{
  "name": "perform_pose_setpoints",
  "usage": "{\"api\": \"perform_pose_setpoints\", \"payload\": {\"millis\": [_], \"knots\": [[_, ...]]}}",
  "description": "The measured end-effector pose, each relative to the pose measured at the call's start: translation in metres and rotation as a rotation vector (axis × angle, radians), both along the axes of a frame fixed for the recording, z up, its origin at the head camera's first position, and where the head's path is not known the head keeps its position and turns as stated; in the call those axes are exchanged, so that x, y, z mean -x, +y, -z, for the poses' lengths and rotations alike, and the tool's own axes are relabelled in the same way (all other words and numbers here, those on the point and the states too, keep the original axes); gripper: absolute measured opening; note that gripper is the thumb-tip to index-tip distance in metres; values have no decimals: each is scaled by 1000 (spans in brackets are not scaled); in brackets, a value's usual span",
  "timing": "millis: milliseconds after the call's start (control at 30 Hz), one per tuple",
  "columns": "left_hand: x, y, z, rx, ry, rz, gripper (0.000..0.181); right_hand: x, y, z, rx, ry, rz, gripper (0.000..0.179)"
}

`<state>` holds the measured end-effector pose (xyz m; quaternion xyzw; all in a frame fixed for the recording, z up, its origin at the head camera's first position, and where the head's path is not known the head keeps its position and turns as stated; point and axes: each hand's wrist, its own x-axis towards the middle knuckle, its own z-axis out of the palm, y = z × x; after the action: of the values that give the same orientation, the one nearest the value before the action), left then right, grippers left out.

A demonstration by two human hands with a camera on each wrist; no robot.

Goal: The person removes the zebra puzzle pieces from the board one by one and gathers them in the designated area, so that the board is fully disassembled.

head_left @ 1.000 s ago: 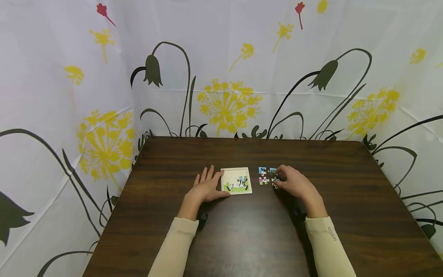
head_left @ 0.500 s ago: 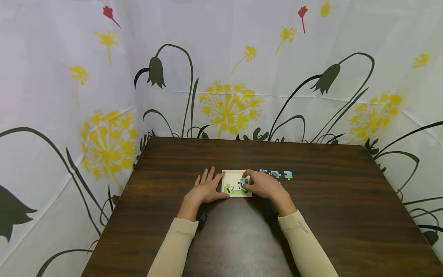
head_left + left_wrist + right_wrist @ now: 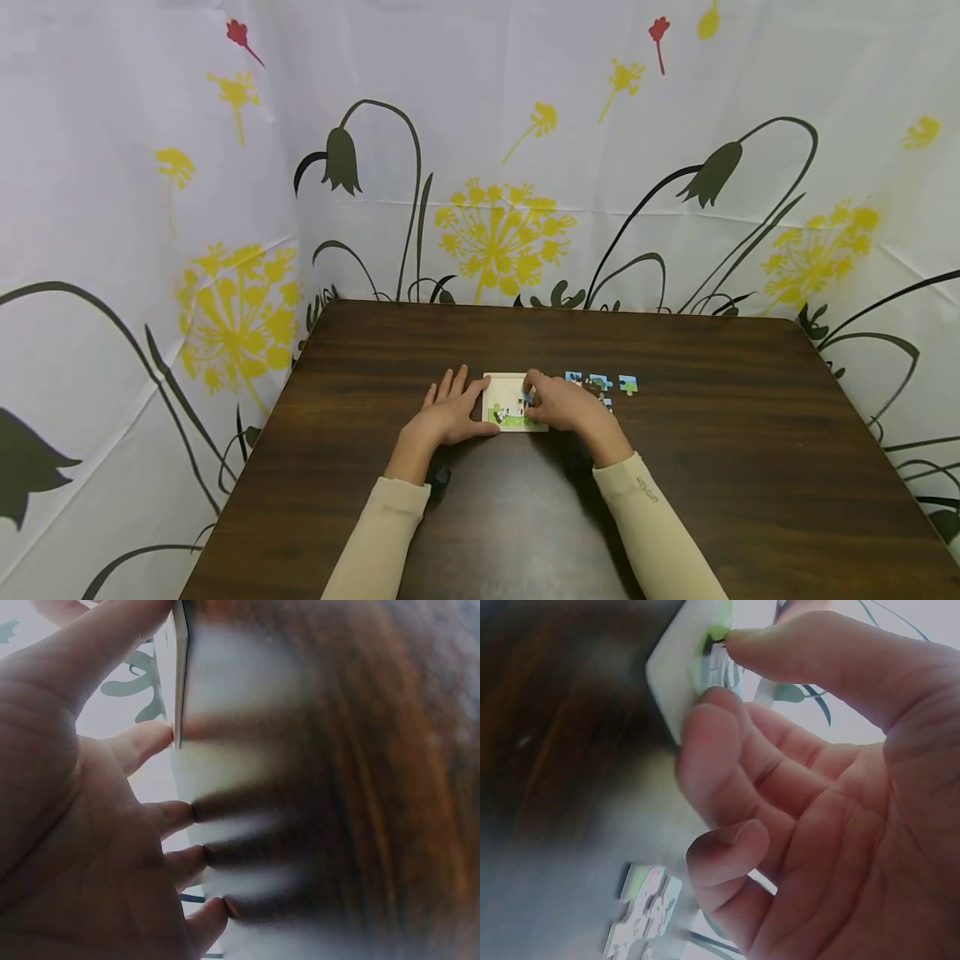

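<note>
A small square wooden puzzle tray (image 3: 504,387) lies on the table with a zebra picture partly laid along its lower side. My left hand (image 3: 448,418) rests at its left side, fingers spread straight, with thumb and forefinger touching the frame. Over the tray's right part, my right hand (image 3: 566,406) pinches a jigsaw piece (image 3: 527,399) between thumb and forefinger, mostly hidden by the fingers. In the right wrist view the thumb and forefinger meet at the tray's inner surface, the other fingers curled. Loose jigsaw pieces (image 3: 643,911) lie beside that hand.
More loose blue and green pieces (image 3: 601,382) lie right of the tray, partly behind the right hand, with one piece (image 3: 627,384) farthest right. The dark wooden table (image 3: 420,342) ends at the back against a white flowered curtain (image 3: 450,125).
My right hand has moved left from the loose pieces to the tray, carrying a piece, then settled lower over its right part. The left hand stays at the tray.
</note>
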<state>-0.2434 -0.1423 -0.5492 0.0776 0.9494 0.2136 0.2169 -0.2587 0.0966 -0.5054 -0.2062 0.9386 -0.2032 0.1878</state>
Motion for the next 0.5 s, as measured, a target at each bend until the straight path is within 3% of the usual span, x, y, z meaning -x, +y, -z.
{"api": "perform_pose_setpoints", "payload": {"millis": [200, 500], "knots": [[-3, -1, 3, -38, -7, 0, 100, 2, 1, 0, 30, -73, 7, 30], [-3, -1, -2, -26, 5, -3, 100, 5, 3, -1, 78, -90, -1, 31]]}}
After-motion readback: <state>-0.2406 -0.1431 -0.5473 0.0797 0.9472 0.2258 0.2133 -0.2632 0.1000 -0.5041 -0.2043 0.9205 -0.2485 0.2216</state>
